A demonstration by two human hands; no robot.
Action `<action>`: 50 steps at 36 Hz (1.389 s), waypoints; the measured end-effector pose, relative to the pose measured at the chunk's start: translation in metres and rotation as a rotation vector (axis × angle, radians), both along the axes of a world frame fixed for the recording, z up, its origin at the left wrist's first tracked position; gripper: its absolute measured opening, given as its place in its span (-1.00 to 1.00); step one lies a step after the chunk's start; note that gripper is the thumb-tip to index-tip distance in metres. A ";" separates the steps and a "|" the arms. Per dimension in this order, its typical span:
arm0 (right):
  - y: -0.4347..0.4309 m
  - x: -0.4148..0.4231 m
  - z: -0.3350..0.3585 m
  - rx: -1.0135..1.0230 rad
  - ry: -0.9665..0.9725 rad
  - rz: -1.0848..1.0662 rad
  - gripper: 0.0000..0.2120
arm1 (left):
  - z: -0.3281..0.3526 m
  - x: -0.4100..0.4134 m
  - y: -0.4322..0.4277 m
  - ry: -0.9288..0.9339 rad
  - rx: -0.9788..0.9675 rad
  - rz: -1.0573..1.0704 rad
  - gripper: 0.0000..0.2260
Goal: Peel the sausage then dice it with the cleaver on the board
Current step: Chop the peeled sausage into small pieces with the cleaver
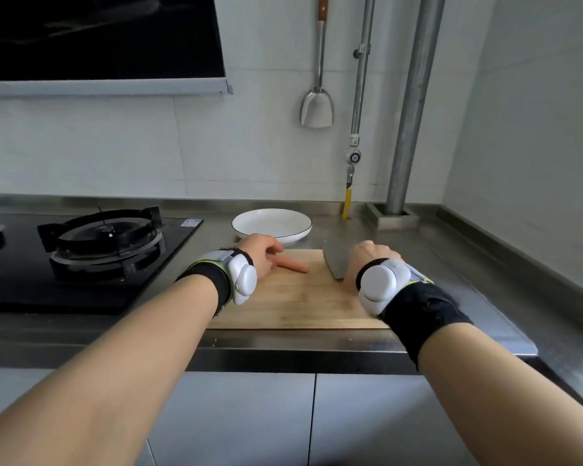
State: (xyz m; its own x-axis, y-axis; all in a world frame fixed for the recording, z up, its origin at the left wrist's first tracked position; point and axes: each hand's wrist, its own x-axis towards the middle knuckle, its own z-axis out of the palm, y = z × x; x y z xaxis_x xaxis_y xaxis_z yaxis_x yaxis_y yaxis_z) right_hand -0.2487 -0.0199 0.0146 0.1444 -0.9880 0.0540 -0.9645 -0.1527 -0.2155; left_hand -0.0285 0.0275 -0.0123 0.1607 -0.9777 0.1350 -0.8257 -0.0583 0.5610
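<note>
The wooden board (293,297) lies flush along the near edge of the steel surface (451,264), with bare wood open across its near half. The sausage (292,265), smooth, pinkish-orange and round-ended, lies on the far left part of the board, its left end under the left hand (260,252). The fingers (275,248) of that hand curl down onto that end; how firmly they hold it I cannot tell. The cleaver (335,264), a flat grey rectangular blade, rests on the far right part of the board. The right hand (367,258) is closed around its handle, which is hidden under the hand. A clear strip of board separates sausage and blade. Both wrists carry black bands with white rounded pods.

Just beyond the board sits a shallow white plate (272,226) with a dark rim, close behind the left hand. To the left a black glass hob (91,264) with a heavy ringed burner borders the board closely. On the tiled wall hang a steel spatula (317,107) and pipes (411,105), well clear of the work. To the right, the surface runs open to the corner.
</note>
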 end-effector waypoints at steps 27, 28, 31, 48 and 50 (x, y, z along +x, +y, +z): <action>0.063 0.044 0.039 -0.291 0.023 0.330 -0.79 | -0.017 0.020 0.030 0.019 -0.162 0.348 -0.84; 0.062 0.045 0.038 -0.296 0.022 0.336 -0.79 | -0.018 0.020 0.029 0.016 -0.159 0.346 -0.86; 0.057 0.044 0.038 -0.273 0.016 0.338 -0.75 | -0.016 0.015 0.027 0.042 -0.183 0.321 -0.84; 0.033 0.055 0.044 -0.211 0.008 0.363 -0.90 | -0.022 0.014 0.023 0.112 -0.320 0.218 -0.89; 0.032 0.057 0.047 -0.213 0.000 0.377 -0.94 | -0.022 0.014 0.023 0.093 -0.317 0.211 -0.91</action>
State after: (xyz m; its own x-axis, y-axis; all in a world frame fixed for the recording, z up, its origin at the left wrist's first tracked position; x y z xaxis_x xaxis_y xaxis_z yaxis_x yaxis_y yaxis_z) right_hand -0.1913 0.0121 0.0617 0.4928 -0.8332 0.2508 -0.8328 -0.5352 -0.1413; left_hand -0.0145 0.0501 -0.0346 0.3795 -0.8342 0.4002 -0.7588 -0.0332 0.6505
